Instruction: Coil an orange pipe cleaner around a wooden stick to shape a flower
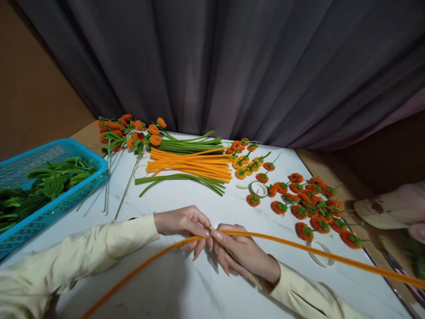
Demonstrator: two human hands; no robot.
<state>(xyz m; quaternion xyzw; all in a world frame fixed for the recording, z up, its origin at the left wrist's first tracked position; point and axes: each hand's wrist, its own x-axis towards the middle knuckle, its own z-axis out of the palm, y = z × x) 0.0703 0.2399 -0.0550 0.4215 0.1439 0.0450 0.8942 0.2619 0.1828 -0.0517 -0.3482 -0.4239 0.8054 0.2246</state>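
Observation:
Over the white table, my left hand [186, 222] and my right hand [241, 248] meet with their fingertips close together. Both pinch a long orange pipe cleaner [299, 246], whose ends run off to the lower left and far right. A thin pale wooden stick [255, 281] pokes out below my right palm, and what seems to be its tip shows between the fingers. Exactly how the pipe cleaner lies around the stick is hidden. Beyond my hands lie a bundle of orange pipe cleaners [189, 165] and green pipe cleaners [186, 178].
A blue basket [99, 170] holding green pieces stands at left. Orange flowers [155, 140] on stems lie at the back left. Many orange flower heads [300, 212] cover the right side, near a green tape roll [258, 189] and a white ring [321, 254]. A grey curtain [212, 66] hangs behind.

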